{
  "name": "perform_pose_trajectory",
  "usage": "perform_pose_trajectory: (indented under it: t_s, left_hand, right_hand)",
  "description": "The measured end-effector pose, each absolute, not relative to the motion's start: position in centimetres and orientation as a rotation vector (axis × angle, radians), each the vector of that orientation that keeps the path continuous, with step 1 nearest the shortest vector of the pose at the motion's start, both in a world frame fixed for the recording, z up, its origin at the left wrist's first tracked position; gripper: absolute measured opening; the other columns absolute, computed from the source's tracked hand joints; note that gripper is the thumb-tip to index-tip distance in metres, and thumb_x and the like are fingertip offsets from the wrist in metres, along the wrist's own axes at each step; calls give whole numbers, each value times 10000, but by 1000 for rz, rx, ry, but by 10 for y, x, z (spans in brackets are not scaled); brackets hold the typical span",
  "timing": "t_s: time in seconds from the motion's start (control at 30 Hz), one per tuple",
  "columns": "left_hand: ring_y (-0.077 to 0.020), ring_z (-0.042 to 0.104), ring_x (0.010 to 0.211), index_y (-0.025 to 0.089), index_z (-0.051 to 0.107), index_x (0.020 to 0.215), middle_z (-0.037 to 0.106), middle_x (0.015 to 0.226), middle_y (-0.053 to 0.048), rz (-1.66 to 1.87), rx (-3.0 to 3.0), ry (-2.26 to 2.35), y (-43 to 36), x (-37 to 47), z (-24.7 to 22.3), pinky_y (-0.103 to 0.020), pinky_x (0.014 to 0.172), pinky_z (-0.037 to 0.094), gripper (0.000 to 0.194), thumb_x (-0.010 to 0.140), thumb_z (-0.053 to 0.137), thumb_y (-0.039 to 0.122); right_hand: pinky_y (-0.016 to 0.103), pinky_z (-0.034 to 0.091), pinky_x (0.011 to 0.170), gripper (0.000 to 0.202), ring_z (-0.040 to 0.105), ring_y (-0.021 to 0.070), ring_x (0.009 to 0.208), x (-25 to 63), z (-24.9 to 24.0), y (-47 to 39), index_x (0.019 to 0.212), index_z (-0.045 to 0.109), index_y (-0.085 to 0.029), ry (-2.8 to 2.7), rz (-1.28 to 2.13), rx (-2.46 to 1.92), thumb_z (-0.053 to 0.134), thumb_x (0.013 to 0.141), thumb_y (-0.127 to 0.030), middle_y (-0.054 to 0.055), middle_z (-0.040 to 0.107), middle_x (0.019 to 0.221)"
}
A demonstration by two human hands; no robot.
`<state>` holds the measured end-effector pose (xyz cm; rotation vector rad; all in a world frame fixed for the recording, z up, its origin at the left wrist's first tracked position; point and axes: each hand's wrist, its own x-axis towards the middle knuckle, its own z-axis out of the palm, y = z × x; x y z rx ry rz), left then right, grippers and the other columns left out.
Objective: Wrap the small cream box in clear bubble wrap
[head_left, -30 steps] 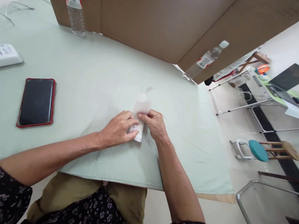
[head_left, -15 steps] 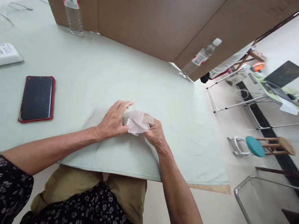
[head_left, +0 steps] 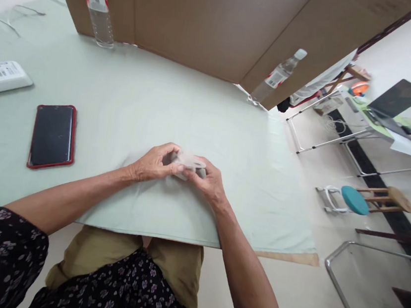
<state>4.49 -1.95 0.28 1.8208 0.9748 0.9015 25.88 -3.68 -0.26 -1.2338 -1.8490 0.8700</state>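
Between my two hands, close to the table's front edge, is a small whitish crumpled bundle (head_left: pixel 189 160) of thin, soft-looking wrapping. Motion blurs it, and I cannot tell what the wrapping is made of or whether anything lies inside. My left hand (head_left: pixel 155 162) grips its left side, thumb below and fingers above. On the right side my right hand (head_left: pixel 210 180) pinches it between thumb and fingers, partly covering it. Both thumbs come close together at the front of the bundle.
A red-cased phone (head_left: pixel 53 136) lies on the pale green cloth (head_left: pixel 123 94) to the left, near a white box-like item (head_left: pixel 2 80). Two water bottles (head_left: pixel 98 11) stand against the cardboard panel (head_left: pixel 192 17). Stools (head_left: pixel 355 200) and a laptop table stand at right.
My left fingers have closed in from a more open pose onto the bundle. The bundle's upper flap has folded down, and my right fingers have shifted over it.
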Motion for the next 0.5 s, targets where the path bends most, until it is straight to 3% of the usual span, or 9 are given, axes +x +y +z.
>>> perform_pose_trajectory:
  t_s: [0.07, 0.17, 0.33, 0.5]
  left_hand:
    - [-226, 659, 942, 183, 604, 1100, 700, 1059, -67, 824, 1784, 980, -16, 42, 3, -348, 811, 534, 447, 778, 692, 481]
    - [-226, 663, 944, 171, 585, 1145, 695, 1091, -78, 797, 1748, 1000, -13, 42, -3, -339, 793, 530, 517, 733, 744, 439]
    - [-240, 654, 1041, 173, 518, 1312, 660, 1235, -119, 831, 1607, 914, -12, 44, -8, -355, 851, 524, 684, 734, 780, 429]
    - [-265, 633, 1066, 165, 549, 1291, 656, 1235, -114, 757, 1563, 979, -14, 43, -1, -371, 875, 504, 718, 700, 815, 474]
  right_hand:
    - [353, 527, 803, 333, 672, 217, 853, 256, 1, -32, 1011, 718, -200, -1700, 1088, -1264, 698, 827, -476, 44, 741, 923]
    - [325, 512, 797, 356, 649, 200, 844, 252, 4, -28, 994, 711, -182, -1637, 1226, -1251, 647, 858, -505, 31, 725, 897]
    - [317, 483, 775, 382, 601, 197, 826, 251, 2, -30, 833, 665, -190, -1777, 981, -1381, 556, 902, -549, 30, 664, 810]
    - [359, 497, 818, 326, 636, 205, 879, 261, 1, -40, 1087, 634, -220, -1682, 654, -1329, 629, 881, -473, 53, 702, 998]
